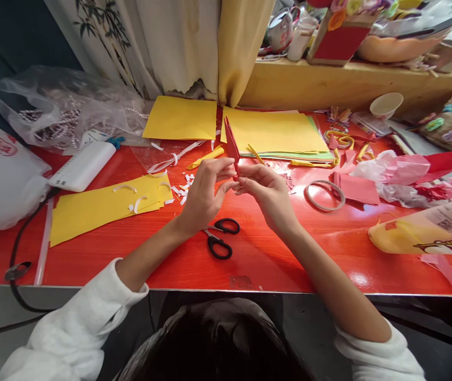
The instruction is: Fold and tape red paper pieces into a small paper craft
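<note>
Between my two hands, above the middle of the red table, stands a folded piece of red paper (pixel 231 138), seen nearly edge-on. My left hand (pixel 208 189) pinches its lower end from the left. From the other side, the fingertips of my right hand (pixel 267 191) pinch the same end, close to the left fingertips. Black-handled scissors (pixel 221 238) lie on the table just below the hands, their blades partly hidden by my left wrist. Small white paper scraps (pixel 182 188) are scattered to the left of my left hand.
Yellow sheets (pixel 273 129) are stacked behind the hands, and yellow strips (pixel 102 206) lie left. A tape ring (pixel 324 196), red paper (pixel 356 189) and crumpled pink tissue (pixel 396 172) are on the right. A white power bank (pixel 85 165) and plastic bag (pixel 3 169) sit far left.
</note>
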{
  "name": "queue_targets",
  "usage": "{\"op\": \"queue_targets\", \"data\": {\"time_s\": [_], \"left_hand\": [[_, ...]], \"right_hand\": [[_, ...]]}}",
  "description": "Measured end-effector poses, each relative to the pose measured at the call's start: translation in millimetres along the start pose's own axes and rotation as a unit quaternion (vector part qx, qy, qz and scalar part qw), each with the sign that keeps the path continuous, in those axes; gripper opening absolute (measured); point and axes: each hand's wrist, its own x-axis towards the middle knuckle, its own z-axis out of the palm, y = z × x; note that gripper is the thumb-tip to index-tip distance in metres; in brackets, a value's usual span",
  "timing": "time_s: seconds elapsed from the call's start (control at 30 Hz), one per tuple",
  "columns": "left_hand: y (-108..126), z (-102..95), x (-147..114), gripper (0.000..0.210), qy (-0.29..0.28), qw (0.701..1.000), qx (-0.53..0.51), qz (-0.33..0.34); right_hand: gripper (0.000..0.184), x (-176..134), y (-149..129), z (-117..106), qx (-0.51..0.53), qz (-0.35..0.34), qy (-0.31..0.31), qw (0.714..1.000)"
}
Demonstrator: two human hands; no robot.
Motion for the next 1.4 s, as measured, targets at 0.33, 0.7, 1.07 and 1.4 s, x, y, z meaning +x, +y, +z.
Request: {"op": "queue_targets", "data": {"time_s": [0.33, 0.7, 1.07, 1.4], "left_hand": [[-2.3, -1.3, 5.0, 0.044, 0.022, 0.999, 0.034, 0.013], [1.8, -4.6, 10.8, 0.038, 0.002, 0.999, 0.044, -0.011], [6.0, -14.0, 18.2, 0.014, -0.005, 0.982, -0.106, -0.158], [6.7, -15.3, 21.4, 0.005, 0.007, 0.971, -0.151, -0.187]], "right_hand": [[0.010, -0.4, -0.9, 0.0, -0.019, -0.010, 0.001, 1.000], [0.016, 3.1, 6.0, -1.6, 0.001, -0.015, 0.020, 1.000], [0.015, 6.3, -4.4, -11.3, -0.093, -0.062, 0.038, 0.993], [0.012, 4.4, -7.8, -11.3, -0.072, -0.002, -0.022, 0.997]]}}
